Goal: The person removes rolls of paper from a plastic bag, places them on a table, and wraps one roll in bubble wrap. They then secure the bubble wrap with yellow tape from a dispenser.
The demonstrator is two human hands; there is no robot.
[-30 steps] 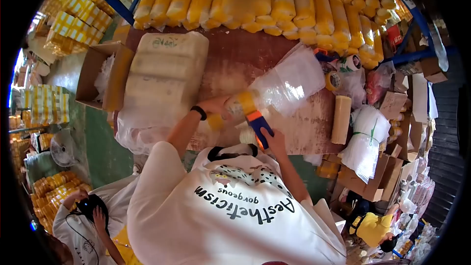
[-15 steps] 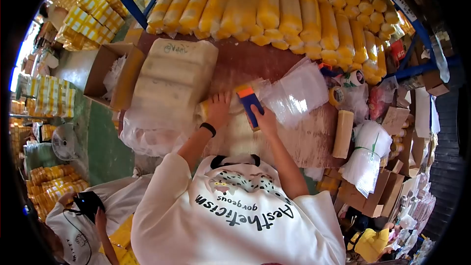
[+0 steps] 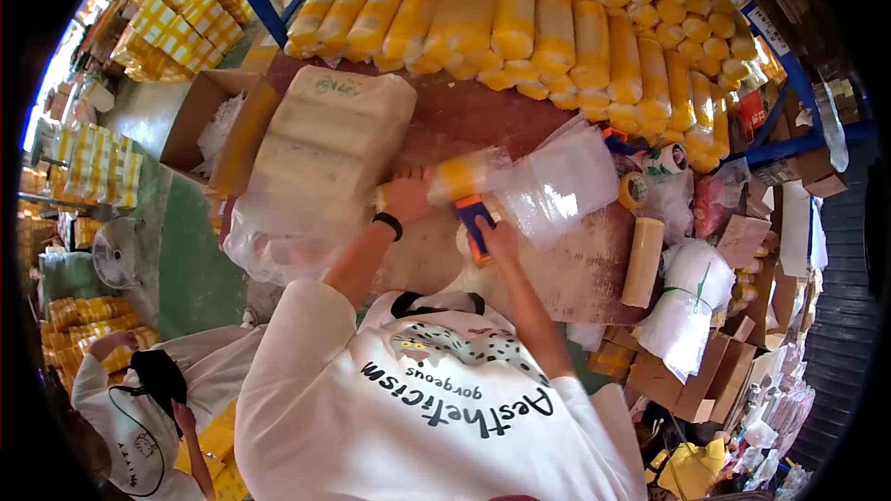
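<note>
My left hand [image 3: 408, 195], a black band at its wrist, lies over the left end of a roll-shaped package with fingers curled around it; they are somewhat blurred. Yellow tape crosses the clear wrap of this package [image 3: 461, 176]. In my right hand [image 3: 501, 237] is a blue and orange tape dispenser [image 3: 477, 224], its orange head close to the package's lower edge. Clear plastic bags [image 3: 561, 187] lie flat just right of the package. On the left, a large plastic-wrapped bundle [image 3: 325, 134] with green writing rests on the table.
Yellow-taped rolls [image 3: 515, 23] are stacked along the far side of the reddish table [image 3: 464, 116]. A cardboard box [image 3: 218, 130] stands left. Tape rolls [image 3: 633, 190], a tan cylinder [image 3: 642, 262] and tied plastic bags [image 3: 687, 301] sit right. Another person [image 3: 148, 417] is at lower left.
The tape dispenser has moved down from the package's top to its lower edge. A yellow tape band now shows on the package to the right of my left hand.
</note>
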